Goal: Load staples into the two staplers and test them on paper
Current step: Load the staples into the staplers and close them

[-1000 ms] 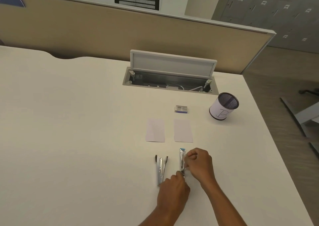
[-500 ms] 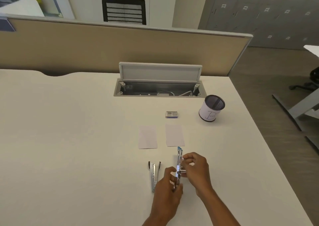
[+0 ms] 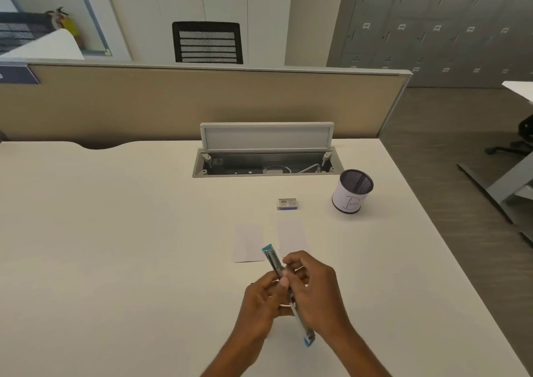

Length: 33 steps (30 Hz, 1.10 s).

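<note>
Half a second ago the stapler (image 3: 274, 261) ran nearly 12 to 6; you have now swung it aslant, one blue end at 11 o'clock, the other at 5. Your left hand (image 3: 261, 304) curls onto its middle from 9 o'clock, hiding the second stapler you could see before. Your right hand (image 3: 314, 299) pinches it from 3 o'clock. Both blue ends stick out past your grip, above the surface (image 3: 115, 232).

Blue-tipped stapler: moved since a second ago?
Yes. The blue-tipped stapler is lifted off the table, its far tip now beside the left paper sheet, not the right.
</note>
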Each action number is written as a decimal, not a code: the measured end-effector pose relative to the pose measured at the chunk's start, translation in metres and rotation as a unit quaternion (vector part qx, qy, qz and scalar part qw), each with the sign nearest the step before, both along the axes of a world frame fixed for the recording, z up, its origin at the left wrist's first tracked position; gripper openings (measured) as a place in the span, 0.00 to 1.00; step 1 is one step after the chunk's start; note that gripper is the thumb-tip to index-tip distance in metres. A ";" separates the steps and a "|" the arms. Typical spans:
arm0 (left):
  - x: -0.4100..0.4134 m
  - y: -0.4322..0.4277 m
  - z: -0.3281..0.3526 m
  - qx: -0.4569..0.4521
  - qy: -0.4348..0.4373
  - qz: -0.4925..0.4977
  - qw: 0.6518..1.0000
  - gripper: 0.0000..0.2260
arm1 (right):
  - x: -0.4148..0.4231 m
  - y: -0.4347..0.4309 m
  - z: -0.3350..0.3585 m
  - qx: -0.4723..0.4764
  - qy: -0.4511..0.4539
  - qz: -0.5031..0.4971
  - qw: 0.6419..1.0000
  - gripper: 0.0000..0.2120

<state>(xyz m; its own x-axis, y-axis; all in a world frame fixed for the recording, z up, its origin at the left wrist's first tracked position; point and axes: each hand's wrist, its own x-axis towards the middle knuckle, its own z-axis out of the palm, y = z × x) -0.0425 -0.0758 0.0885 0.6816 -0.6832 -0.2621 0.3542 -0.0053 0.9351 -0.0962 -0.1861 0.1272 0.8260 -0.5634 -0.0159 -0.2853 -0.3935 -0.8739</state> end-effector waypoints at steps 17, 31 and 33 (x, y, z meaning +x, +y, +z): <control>0.009 0.011 0.002 -0.086 -0.001 0.040 0.995 0.15 | 0.005 0.008 0.030 0.001 -0.040 -0.001 0.999 0.07; 0.014 0.019 0.012 -0.076 -0.031 0.028 0.996 0.13 | 0.018 -0.004 0.050 -0.022 0.060 0.091 0.994 0.05; 0.015 0.020 0.013 -0.077 -0.035 0.022 0.996 0.11 | 0.018 -0.004 0.052 -0.017 0.062 0.091 0.994 0.05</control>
